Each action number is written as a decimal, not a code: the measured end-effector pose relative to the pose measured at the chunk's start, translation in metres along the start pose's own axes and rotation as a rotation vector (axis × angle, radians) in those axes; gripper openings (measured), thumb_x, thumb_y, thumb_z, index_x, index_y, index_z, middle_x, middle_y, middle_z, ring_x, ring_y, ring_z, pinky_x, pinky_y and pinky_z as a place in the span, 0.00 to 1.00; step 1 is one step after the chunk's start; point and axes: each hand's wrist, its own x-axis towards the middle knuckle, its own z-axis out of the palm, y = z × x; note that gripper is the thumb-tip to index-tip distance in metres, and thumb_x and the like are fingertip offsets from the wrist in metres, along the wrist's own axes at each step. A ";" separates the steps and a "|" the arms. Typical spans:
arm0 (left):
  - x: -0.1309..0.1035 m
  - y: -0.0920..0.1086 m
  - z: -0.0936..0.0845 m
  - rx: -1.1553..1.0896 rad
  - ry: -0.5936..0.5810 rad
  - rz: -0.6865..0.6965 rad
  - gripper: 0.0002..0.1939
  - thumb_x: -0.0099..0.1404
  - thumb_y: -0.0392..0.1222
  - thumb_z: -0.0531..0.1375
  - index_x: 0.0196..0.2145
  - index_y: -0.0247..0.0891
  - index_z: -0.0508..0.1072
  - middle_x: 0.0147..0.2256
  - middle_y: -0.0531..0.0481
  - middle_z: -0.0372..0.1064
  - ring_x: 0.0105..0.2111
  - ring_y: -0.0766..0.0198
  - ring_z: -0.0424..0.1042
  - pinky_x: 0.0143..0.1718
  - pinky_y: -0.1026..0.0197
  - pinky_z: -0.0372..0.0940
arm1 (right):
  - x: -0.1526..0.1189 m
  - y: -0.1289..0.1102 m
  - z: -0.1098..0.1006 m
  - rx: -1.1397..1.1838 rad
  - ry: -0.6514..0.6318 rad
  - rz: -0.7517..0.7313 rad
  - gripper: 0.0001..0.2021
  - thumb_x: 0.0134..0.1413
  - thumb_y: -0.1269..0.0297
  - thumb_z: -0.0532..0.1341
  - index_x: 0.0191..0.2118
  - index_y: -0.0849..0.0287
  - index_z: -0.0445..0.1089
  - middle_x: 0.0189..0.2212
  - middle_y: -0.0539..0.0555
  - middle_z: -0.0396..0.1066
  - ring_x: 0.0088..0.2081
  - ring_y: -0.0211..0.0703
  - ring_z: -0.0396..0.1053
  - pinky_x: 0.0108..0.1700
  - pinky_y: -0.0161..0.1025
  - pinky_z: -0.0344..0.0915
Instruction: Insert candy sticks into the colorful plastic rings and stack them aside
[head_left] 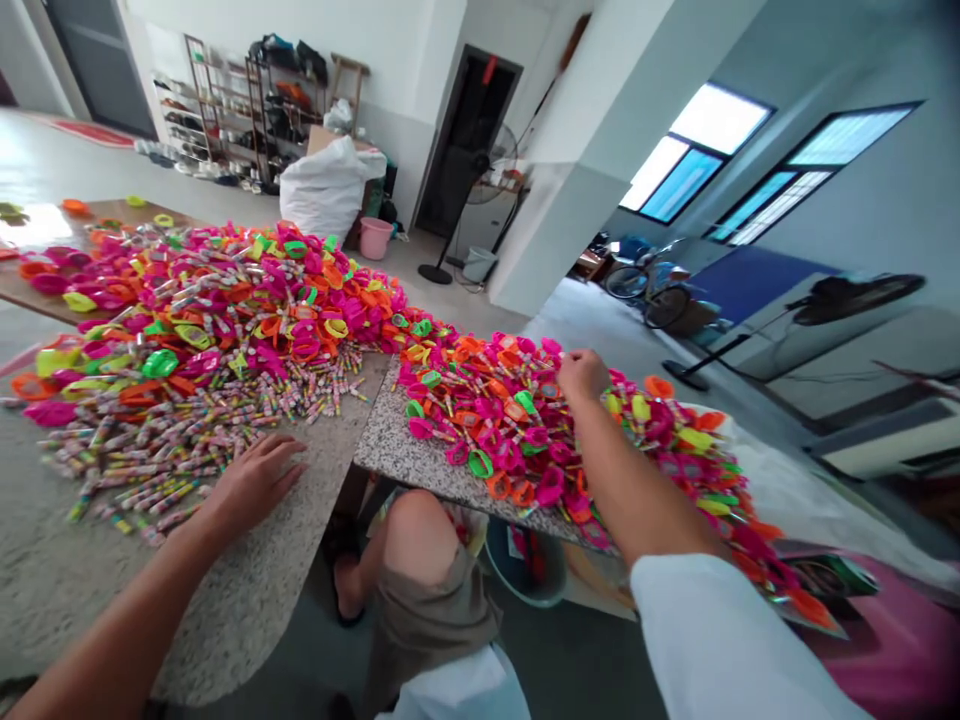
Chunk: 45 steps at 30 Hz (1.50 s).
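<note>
My left hand lies palm down on the grey speckled tabletop, fingers stretched out and holding nothing. Beside its fingertips spreads a heap of small printed tubes, pale with pink and yellow, like wrapped candy rolls. My right hand is closed at the far edge of a second heap, made of pink, orange, yellow and green plastic pieces that look like toy watches. Its fingertips face away, so whatever they grip is hidden. More of these toy watches are piled high behind the tubes.
The right-hand heap lies on a speckled slab, with a tub beneath its edge. Beyond stand a white sack, a pink bucket, a standing fan and a shoe rack. Another fan and a bicycle are at right.
</note>
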 end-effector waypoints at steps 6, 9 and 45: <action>0.000 0.003 -0.007 0.014 -0.043 -0.017 0.17 0.76 0.51 0.55 0.50 0.43 0.79 0.49 0.41 0.78 0.51 0.48 0.77 0.54 0.45 0.73 | -0.006 -0.021 0.013 -0.052 -0.042 -0.139 0.16 0.62 0.69 0.56 0.45 0.67 0.82 0.47 0.75 0.78 0.49 0.61 0.74 0.51 0.51 0.66; 0.002 0.004 -0.008 -0.006 -0.059 -0.020 0.15 0.76 0.49 0.55 0.50 0.42 0.79 0.48 0.41 0.77 0.51 0.49 0.77 0.56 0.45 0.72 | -0.049 -0.065 0.036 0.011 -0.096 -0.415 0.17 0.67 0.65 0.55 0.47 0.62 0.81 0.48 0.68 0.79 0.51 0.56 0.73 0.54 0.47 0.65; -0.005 -0.009 -0.039 -0.079 0.218 -0.092 0.11 0.75 0.39 0.59 0.52 0.43 0.77 0.50 0.43 0.78 0.53 0.53 0.77 0.59 0.46 0.70 | -0.255 -0.277 0.129 0.345 -0.741 -0.804 0.12 0.63 0.60 0.57 0.44 0.60 0.74 0.36 0.58 0.77 0.39 0.52 0.73 0.43 0.41 0.67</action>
